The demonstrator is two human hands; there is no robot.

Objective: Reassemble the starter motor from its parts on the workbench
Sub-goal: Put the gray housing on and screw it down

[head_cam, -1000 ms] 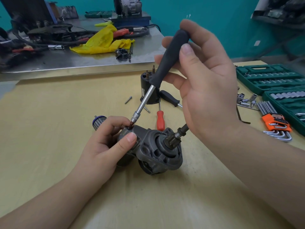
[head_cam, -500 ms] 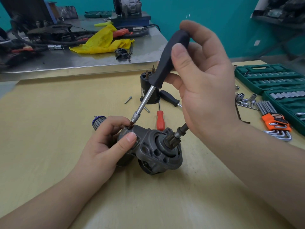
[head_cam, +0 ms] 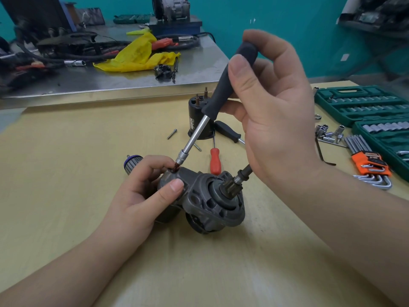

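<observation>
Right hand grips the nut driver on a housing bolt; left hand steadies it. Next: tightening turns.

Matt grey cast metal on the starter housing, dull and slightly rough. The driver shows a matt black rubbery-looking handle and a bright polished steel shaft. Workbench top is pale wood, smooth with a soft sheen. Red glossy plastic on the small screwdriver. Behind, a brushed steel table reflects light, with a crumpled yellow cloth on it. Green moulded plastic socket case, shiny chrome sockets inside.
</observation>
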